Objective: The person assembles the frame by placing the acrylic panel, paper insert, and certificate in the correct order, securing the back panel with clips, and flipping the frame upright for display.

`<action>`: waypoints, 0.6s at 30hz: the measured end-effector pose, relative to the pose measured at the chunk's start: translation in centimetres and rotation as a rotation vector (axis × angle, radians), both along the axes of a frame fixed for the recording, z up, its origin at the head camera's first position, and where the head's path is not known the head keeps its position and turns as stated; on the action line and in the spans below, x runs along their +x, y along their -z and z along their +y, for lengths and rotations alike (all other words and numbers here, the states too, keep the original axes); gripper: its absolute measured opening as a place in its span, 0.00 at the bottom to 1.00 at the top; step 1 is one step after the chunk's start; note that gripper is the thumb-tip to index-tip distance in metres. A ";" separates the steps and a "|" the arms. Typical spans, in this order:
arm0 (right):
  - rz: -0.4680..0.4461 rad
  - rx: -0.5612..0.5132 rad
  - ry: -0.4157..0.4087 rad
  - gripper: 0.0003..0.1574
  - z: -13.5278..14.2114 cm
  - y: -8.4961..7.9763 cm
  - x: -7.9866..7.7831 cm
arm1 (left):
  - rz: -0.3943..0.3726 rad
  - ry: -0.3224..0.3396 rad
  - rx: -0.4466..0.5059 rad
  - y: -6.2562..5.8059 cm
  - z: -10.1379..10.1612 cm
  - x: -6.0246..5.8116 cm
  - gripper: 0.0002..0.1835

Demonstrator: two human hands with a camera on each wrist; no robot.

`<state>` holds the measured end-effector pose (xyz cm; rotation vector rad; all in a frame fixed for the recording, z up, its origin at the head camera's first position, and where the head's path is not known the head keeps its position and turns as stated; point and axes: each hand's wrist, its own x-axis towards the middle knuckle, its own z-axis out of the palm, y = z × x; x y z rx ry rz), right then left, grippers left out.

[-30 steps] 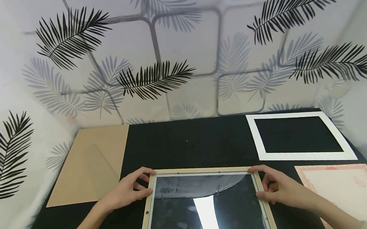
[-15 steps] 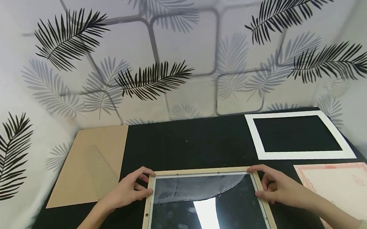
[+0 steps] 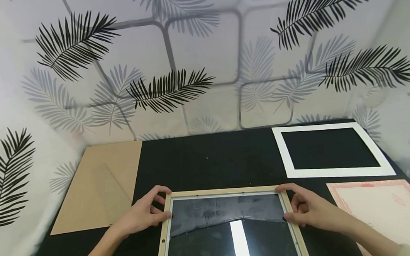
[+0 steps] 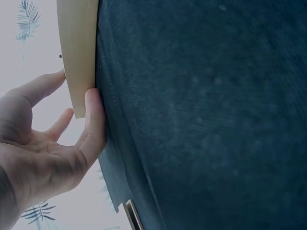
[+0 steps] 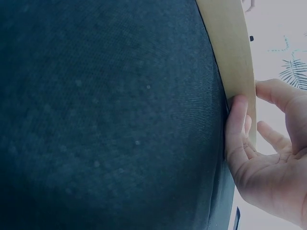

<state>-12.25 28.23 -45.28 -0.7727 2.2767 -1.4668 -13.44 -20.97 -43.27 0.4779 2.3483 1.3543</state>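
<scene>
A pale wooden picture frame [image 3: 225, 191] lies low in the head view, its near end cut off by the picture's edge. Inside its rails a clear, shiny sheet [image 3: 204, 248] mirrors a lamp and the patterned wall. My left hand [image 3: 140, 212] grips the far left corner, thumb on the side rail and fingers at the outer edge. At the far right corner, my right hand [image 3: 313, 209] holds the frame the same way. Both wrist views show the rail, on the left [image 4: 79, 48] and the right [image 5: 230, 48], between thumb and fingers, close over the black cloth.
A brown board [image 3: 69, 201] lies at the left of the black tabletop [image 3: 206, 159]. A white mat border [image 3: 339, 172] lies at the back right, with a pink-edged cream sheet [image 3: 387, 211] in front of it. A patterned fabric wall [image 3: 210, 104] closes off the back.
The mirrored lamp and wall pattern have shifted in the clear sheet, and the reflection's curved edge is now flatter. Both hands keep their grip on the frame corners, nearly still.
</scene>
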 end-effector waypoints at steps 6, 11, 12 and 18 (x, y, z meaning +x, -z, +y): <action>0.025 0.031 0.049 0.43 -0.3 -0.1 0.3 | -0.034 -0.072 -0.035 0.0 0.5 0.3 0.37; 0.058 0.103 0.130 0.46 -0.6 -0.4 0.7 | -0.049 -0.093 -0.016 0.1 0.7 0.4 0.37; 0.057 0.119 0.145 0.47 -0.7 -0.5 0.8 | -0.049 -0.094 -0.011 0.1 0.7 0.5 0.37; 0.042 0.157 0.190 0.49 -1.0 -0.7 0.9 | -0.037 -0.106 0.008 0.3 0.7 0.9 0.40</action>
